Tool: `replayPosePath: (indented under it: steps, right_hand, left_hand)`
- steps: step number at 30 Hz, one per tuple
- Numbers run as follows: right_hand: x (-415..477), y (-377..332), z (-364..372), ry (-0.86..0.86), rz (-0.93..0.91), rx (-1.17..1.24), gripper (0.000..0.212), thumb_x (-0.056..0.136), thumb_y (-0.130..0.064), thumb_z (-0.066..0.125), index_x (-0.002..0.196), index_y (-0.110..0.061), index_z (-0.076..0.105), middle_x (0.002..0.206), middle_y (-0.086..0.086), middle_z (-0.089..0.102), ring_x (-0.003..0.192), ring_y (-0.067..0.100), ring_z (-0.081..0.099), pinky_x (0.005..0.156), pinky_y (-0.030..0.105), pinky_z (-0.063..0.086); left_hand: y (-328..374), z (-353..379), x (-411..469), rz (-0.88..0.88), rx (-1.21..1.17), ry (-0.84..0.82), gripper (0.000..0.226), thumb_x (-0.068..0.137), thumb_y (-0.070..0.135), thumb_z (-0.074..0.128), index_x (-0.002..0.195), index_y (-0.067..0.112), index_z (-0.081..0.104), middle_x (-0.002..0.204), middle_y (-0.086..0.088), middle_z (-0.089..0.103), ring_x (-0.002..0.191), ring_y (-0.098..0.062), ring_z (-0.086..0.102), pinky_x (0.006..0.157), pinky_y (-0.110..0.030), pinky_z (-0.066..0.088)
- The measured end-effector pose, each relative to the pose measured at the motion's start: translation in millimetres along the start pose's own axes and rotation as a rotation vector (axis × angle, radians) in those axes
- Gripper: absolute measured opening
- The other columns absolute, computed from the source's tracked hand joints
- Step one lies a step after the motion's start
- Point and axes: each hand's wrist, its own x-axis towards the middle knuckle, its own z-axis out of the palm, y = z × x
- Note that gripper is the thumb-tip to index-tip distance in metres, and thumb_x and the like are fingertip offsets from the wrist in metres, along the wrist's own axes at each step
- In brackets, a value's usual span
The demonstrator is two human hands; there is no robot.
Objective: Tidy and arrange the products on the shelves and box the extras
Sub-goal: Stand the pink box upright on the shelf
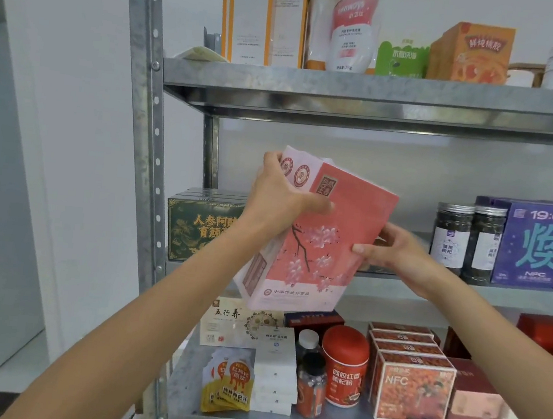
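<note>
A big grey metal rack (pixel 382 94) has three shelves full of things. In front of the middle shelf, two hands hold a pink box (pixel 332 249) with flowers on it up in the air. The box is tall and leans, so its top points to 1 o'clock and its flower side faces us.

The left hand (pixel 283 196) is at 11 o'clock on the box. Its fingers (pixel 270 157) curl over the top corner and the thumb lies on the front. The right hand (pixel 397 252) is at 4 o'clock on the box. Its thumb presses the front and its other fingers go behind the edge.

A purple box (pixel 544 247) sits at 3 o'clock from the pink box. A green box (pixel 197 231) sits at 9 o'clock. Orange boxes marked NFC (pixel 413 391) stand in a row at 5 o'clock, on the low shelf. A red tub (pixel 345 366) stands at 6 o'clock. Two jars (pixel 451 238) with dark stuff inside stand just beside the purple box.
</note>
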Motion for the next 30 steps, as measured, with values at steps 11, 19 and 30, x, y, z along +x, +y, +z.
replayPosePath:
  steps: [11, 19, 30]
  right_hand:
    - [-1.9, -9.5, 15.1, -0.34, 0.077, -0.506, 0.04, 0.083, -0.006, 0.074, 0.118, -0.023, 0.062, 0.116, -0.006, 0.068, 0.107, 0.008, 0.063, 0.095, 0.025, 0.049]
    - [65.4, -11.5, 16.0, 0.361, -0.119, -0.604, 0.035, 0.086, 0.007, 0.055, 0.117, -0.005, 0.065, 0.121, 0.015, 0.061, 0.106, 0.025, 0.056, 0.094, 0.028, 0.043]
    - [152.3, -12.2, 23.7, 0.194, -0.099, -1.222, 0.096, 0.084, -0.045, 0.07, 0.155, -0.019, 0.01, 0.164, 0.003, 0.001, 0.15, 0.02, -0.001, 0.122, 0.042, -0.002]
  left_hand:
    - [-22.0, -43.8, -25.1, -0.21, 0.244, -0.152, 0.069, 0.056, 0.013, 0.091, 0.105, 0.023, 0.044, 0.098, -0.006, 0.066, 0.076, -0.018, 0.065, 0.066, -0.034, 0.054]
    - [-41.6, -53.5, -21.4, -0.306, 0.396, -0.2, 0.086, 0.036, 0.027, 0.085, 0.111, 0.021, 0.043, 0.097, -0.004, 0.067, 0.088, -0.024, 0.068, 0.084, -0.048, 0.057]
    - [-54.4, -65.2, 6.5, -0.351, 0.293, -0.232, 0.082, 0.045, 0.009, 0.092, 0.113, 0.02, 0.048, 0.09, -0.003, 0.069, 0.082, -0.02, 0.068, 0.083, -0.04, 0.056]
